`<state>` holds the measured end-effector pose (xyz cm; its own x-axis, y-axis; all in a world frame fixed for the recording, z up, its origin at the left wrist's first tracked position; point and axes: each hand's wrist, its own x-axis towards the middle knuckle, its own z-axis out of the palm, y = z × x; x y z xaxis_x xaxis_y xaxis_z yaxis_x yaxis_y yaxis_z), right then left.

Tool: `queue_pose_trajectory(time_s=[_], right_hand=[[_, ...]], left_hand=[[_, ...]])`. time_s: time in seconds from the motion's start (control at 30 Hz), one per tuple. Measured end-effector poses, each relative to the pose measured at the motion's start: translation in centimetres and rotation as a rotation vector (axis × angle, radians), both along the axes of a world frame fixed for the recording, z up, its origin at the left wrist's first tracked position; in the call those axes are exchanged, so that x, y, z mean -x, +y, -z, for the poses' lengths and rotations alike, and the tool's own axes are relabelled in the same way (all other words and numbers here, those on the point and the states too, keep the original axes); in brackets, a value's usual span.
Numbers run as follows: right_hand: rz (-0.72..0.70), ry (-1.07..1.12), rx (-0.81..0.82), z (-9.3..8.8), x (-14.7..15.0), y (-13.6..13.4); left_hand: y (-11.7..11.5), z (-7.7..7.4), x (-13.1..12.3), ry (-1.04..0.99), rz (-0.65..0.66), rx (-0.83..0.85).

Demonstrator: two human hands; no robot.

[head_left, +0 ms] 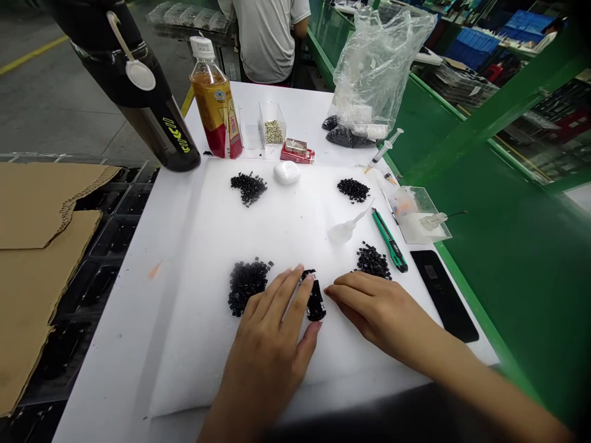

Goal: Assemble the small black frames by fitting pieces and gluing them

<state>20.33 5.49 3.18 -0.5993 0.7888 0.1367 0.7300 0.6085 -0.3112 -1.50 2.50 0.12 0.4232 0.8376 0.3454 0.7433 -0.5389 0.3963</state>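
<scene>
A small black curved part (315,301) with shiny bits on its edges lies on the white foam sheet (194,363). My left hand (272,332) steadies it from the left, index finger along its upper end and thumb at its lower end. Just right of the part, my right hand (373,301) is closed in a pinch, fingertips apart from the part; whatever is between them is too small to make out. One pile of small black pieces (247,286) sits beside my left fingers. Another pile of black pieces (373,261) is partly hidden behind my right hand.
Farther back are two smaller black piles (249,187) (353,189) and a white rounded lump (287,173). A green cutter (390,240), black phone-like slab (443,295), syringe (384,149) and clear tray (420,215) line the right. A drink bottle (216,104) and black flask (152,117) stand back left.
</scene>
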Motion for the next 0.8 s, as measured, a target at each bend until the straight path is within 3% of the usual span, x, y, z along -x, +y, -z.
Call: queue_pose_trajectory(time_s=[0.2, 0.53, 0.8], right_hand=[[-0.148, -0.251, -0.163, -0.6, -0.3, 0.4], [0.034, -0.015, -0.029, 0.9, -1.2, 0.0], [-0.014, -0.041, -0.06, 0.7, -1.5, 0.4]], left_hand=[[-0.1, -0.2, 0.1, -0.022, 0.002, 0.026], [-0.2, -0.2, 0.1, -0.116, -0.001, 0.033], [-0.3, 0.0, 0.1, -0.172, 0.042, 0.031]])
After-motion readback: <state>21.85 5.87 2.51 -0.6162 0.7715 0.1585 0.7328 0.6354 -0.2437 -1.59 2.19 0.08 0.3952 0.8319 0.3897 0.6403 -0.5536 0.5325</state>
